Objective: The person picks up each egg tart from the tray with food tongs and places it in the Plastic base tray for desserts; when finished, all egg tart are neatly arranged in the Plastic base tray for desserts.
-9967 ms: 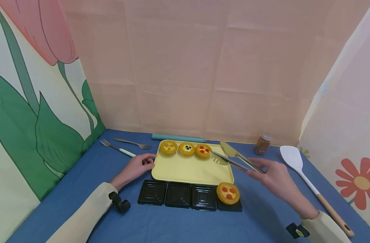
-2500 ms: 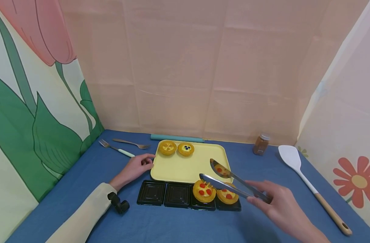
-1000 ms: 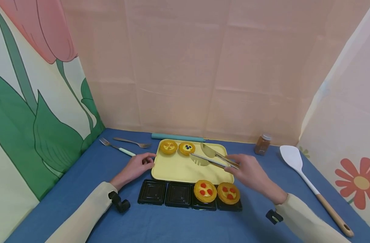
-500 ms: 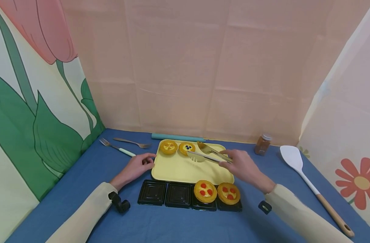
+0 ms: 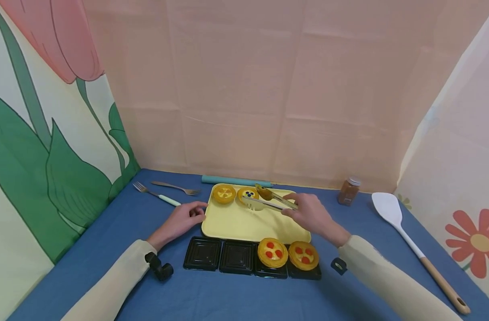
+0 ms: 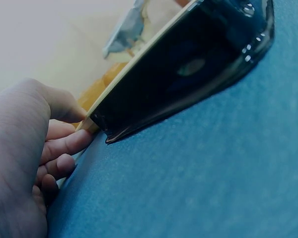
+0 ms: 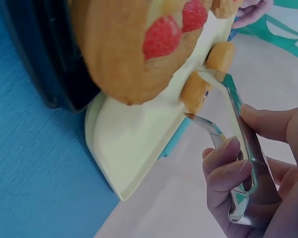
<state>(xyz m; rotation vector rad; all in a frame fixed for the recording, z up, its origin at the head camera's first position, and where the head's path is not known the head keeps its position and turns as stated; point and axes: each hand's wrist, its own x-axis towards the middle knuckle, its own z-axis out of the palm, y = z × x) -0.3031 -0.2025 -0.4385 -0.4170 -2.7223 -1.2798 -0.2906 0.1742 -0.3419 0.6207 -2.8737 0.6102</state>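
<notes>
Two tarts (image 5: 235, 195) sit on the tray (image 5: 244, 223) (rear edge), cups (image 5: 220, 255) in front.

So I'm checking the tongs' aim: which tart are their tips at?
The blueberry tart on the yellow tray, second from left; the tongs in the right hand bracket it.

Soft, even light is spread over the head view; only faint shadows are cast beneath the sleeves on the blue surface (image 5: 236, 298). Wide-angle bending is seen toward 3 and 9 o'clock. The left wrist view is dim and blurred at 12 o'clock. In the right wrist view, the near tart (image 7: 134, 44) is softened.
</notes>
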